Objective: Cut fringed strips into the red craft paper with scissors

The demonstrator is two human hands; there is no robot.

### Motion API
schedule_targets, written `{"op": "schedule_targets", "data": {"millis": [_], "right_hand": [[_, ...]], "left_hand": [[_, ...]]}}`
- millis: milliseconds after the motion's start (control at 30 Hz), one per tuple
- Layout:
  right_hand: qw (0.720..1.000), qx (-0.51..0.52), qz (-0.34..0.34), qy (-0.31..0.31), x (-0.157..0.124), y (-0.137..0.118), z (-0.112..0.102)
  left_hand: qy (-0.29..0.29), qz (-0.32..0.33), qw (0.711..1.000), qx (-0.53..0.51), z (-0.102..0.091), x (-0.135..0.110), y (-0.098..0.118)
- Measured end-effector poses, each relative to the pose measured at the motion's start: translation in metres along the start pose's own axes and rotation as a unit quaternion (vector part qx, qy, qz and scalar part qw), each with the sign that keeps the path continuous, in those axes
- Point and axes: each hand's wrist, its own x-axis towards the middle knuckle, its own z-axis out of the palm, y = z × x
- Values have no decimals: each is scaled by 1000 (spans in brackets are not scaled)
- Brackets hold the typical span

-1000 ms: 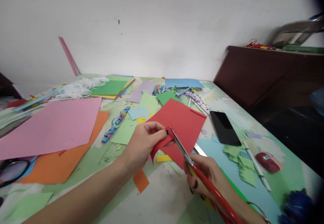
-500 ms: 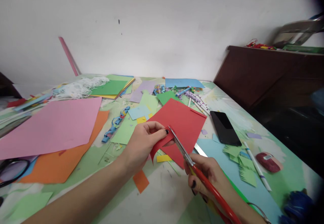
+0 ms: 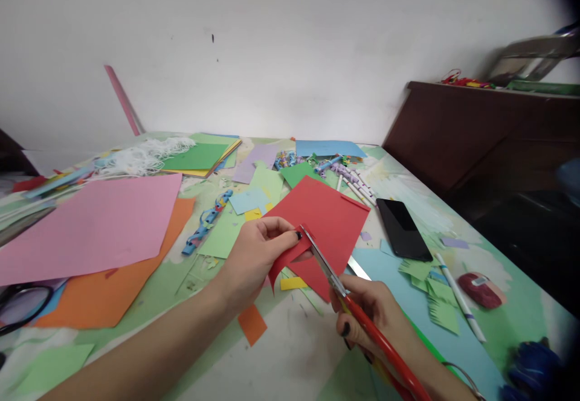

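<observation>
My left hand (image 3: 254, 256) pinches a small piece of red paper (image 3: 284, 262) between thumb and fingers. In my right hand (image 3: 369, 313) is a pair of scissors (image 3: 380, 340) with red and yellow handles, its blades pointing up and left. The blade tips lie at the red piece, right beside my left thumb. Beneath both hands a larger red sheet (image 3: 324, 214) rests on the table. A yellow strip (image 3: 293, 283) and an orange scrap (image 3: 252, 325) lie just below the red piece.
Pink paper (image 3: 104, 226) and orange paper (image 3: 136, 283) spread at left. A black phone (image 3: 403, 230), a red computer mouse (image 3: 480, 289) and fringed green paper (image 3: 441, 307) lie at right. White string (image 3: 145, 156) is heaped at the back left.
</observation>
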Motion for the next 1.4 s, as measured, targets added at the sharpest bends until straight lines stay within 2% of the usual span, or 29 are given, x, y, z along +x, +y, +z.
{"op": "schedule_targets", "data": {"millis": [200,367,900,1400], "right_hand": [[999,35,-9,-30,0,-5,1],[998,13,-35,-55,1,-2,-2],[1000,22,-4,-7,1,-1,1],[1000,0,-6,-10,-1,4,-1]], "left_hand": [[7,-7,1000,7,2,-1,0],[-8,12,1000,-2,1,0,-4],[3,3,1000,3,1,0,-3],[3,2,1000,-2,0,2,-3]]}}
